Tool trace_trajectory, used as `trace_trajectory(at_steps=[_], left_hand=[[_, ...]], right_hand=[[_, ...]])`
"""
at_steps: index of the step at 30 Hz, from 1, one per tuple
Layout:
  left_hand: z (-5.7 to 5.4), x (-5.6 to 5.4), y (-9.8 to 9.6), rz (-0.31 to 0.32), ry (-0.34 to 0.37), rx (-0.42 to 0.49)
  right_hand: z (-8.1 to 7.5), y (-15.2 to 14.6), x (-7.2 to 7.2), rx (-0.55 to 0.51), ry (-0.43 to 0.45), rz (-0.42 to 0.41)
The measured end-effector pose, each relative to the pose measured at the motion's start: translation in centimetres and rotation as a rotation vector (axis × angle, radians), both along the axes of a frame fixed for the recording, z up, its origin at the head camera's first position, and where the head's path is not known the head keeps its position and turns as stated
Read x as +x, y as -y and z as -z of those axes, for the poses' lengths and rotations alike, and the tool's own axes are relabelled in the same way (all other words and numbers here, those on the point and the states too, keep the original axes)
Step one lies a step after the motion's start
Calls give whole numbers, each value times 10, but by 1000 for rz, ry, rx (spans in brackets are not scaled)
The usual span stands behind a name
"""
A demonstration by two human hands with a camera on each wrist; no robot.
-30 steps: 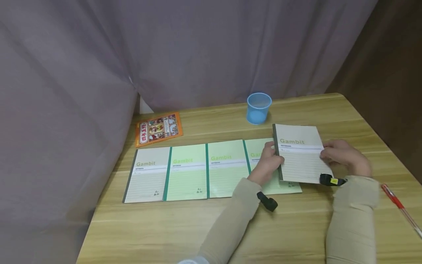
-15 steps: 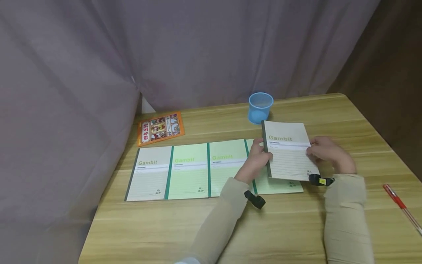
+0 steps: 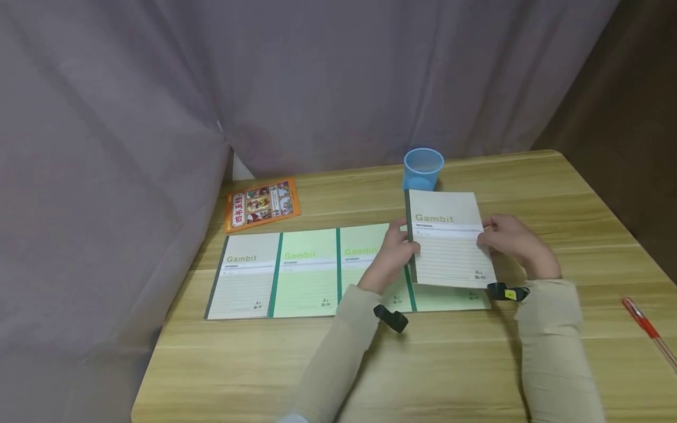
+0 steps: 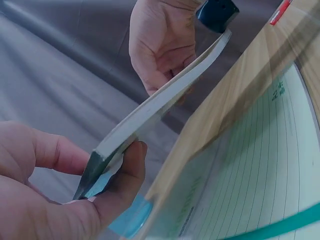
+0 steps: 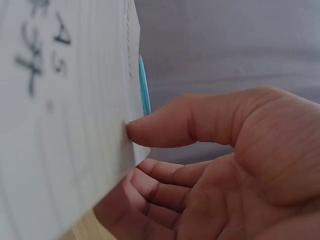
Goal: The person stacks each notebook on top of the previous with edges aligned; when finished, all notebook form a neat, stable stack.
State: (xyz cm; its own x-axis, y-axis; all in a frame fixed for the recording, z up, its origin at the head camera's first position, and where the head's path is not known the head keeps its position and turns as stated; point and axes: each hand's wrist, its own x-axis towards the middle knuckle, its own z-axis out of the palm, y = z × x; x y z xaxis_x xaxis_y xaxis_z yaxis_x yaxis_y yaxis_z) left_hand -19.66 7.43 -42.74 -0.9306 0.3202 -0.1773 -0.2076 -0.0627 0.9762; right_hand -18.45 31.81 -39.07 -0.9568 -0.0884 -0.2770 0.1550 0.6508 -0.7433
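A white notebook (image 3: 449, 258) with a dark spine and "Gambit" on its cover is held raised over the right part of a notebook row. My left hand (image 3: 388, 261) pinches its spine edge between thumb and fingers; the left wrist view shows the notebook edge-on, bowed a little. On the opposite edge, my right hand (image 3: 520, 244) grips with the thumb (image 5: 175, 122) on the cover and fingers behind. Beneath lies a green notebook (image 3: 452, 299), mostly covered. Left of it are two more green notebooks (image 3: 307, 288) and a white one (image 3: 243, 294) with a dark spine.
A blue cup (image 3: 423, 167) stands behind the raised notebook, its lower part hidden. An orange picture booklet (image 3: 262, 204) lies at the back left. A red pen (image 3: 642, 320) rests near the right side of the wooden table (image 3: 238, 370). Grey curtains (image 3: 317, 88) hang behind.
Both hands have carried the white notebook leftward and slightly toward the back, so it now overlaps the cup in the head view. The row of notebooks stays put.
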Motion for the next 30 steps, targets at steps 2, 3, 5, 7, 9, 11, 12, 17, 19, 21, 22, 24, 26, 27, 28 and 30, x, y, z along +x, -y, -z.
trace_trajectory(at_steps=[2,3,5,7,9,11,12,17,19,21,22,24,26,27,28,30], left_hand=[[1,-1,5,-10,-1,-8],[1,-1,7,-14,-2,-20],[3,-2,11,-23,-3,-42],[4,-3,15,-35,0,-68],[6,-3,19,-42,1,-89],[7,-4,24,-46,0,-94],[8,-4,27,-48,1,-98],[10,-7,42,-64,2,-117],[11,-7,47,-71,5,-129],[11,-7,53,-75,11,-145],[12,-7,56,-75,13,-154],[13,-7,61,-72,17,-171],[14,-6,66,-77,24,-173],[15,-5,68,-82,26,-173],[16,-5,71,-87,26,-173],[18,-3,75,-96,31,-170]], right_hand=[[-1,5,0,-11,-10,7],[-1,8,0,-15,-17,11],[-1,14,1,-9,-38,17],[1,19,1,5,-63,18],[4,24,1,27,-89,9],[7,28,1,24,-91,-3],[9,30,1,16,-91,-9],[14,44,1,-52,-100,-15],[15,50,0,-58,-115,-7],[17,56,-1,-58,-121,4],[18,59,-1,-57,-121,8],[20,63,-1,-66,-113,20],[23,68,0,-90,-111,27],[25,70,0,-102,-112,29],[26,72,0,-114,-114,29],[28,76,1,-135,-120,34]])
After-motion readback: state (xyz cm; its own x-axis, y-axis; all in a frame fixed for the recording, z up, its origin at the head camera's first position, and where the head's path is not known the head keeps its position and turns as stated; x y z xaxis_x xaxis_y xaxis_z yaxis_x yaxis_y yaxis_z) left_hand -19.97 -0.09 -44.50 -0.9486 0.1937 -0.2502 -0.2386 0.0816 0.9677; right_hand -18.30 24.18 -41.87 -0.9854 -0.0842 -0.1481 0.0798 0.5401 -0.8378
